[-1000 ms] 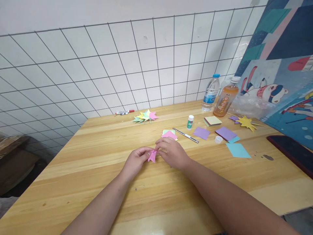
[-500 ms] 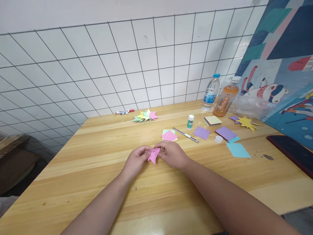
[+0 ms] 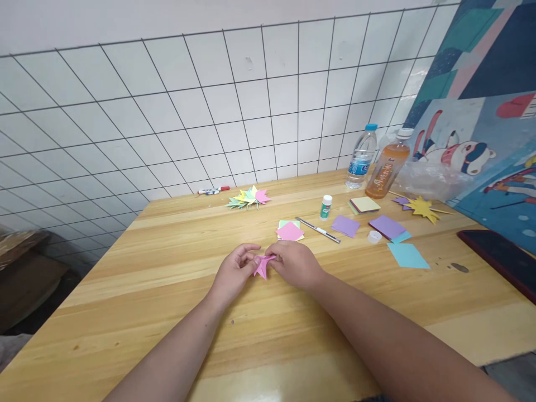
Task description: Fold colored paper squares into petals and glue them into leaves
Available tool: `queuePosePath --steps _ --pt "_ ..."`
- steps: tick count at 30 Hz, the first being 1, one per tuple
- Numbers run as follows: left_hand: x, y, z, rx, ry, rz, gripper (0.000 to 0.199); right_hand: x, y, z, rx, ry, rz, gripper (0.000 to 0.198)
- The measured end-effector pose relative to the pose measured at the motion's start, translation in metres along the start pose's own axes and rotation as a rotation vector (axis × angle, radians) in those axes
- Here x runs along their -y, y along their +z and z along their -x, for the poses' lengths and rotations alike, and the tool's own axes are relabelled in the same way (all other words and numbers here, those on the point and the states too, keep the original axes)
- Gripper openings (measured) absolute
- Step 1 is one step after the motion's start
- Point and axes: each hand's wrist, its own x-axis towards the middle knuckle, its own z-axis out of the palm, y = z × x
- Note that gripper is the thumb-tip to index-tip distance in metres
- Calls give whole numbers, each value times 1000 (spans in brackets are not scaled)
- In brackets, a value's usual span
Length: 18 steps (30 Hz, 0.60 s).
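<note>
A small pink folded paper (image 3: 262, 268) with pointed tips is held between my two hands, just above the wooden table (image 3: 167, 268). My left hand (image 3: 235, 270) pinches its left side between thumb and fingers, the index finger lifted off. At its upper right corner, my right hand (image 3: 295, 263) grips a narrow point of the paper. Just beyond my right hand lies a stack of paper squares (image 3: 290, 230), pink on top. A craft knife (image 3: 318, 229) rests to the right of that stack, with a glue stick (image 3: 325, 207) standing upright behind it.
Folded paper stars (image 3: 250, 197) and markers (image 3: 213, 191) lie near the tiled wall. To the right are purple squares (image 3: 345, 225), a blue square (image 3: 408, 255), a white cap (image 3: 374, 237), a water bottle (image 3: 360, 159), an orange drink bottle (image 3: 387, 167), a yellow star (image 3: 422, 209) and a phone (image 3: 498, 262).
The paper's right flap, spread wide before, now looks folded to a narrow point in my right fingers. My left index finger has lifted away from the paper.
</note>
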Motion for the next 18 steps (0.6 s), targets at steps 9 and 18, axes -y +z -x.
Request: queuePosePath --steps 9,18 --pt "2 2 -1 -98 35 -133 36 -3 7 -2 -9 21 -211 22" --pt "-1 2 0 -80 40 -139 35 -3 8 -1 -58 116 -279 29"
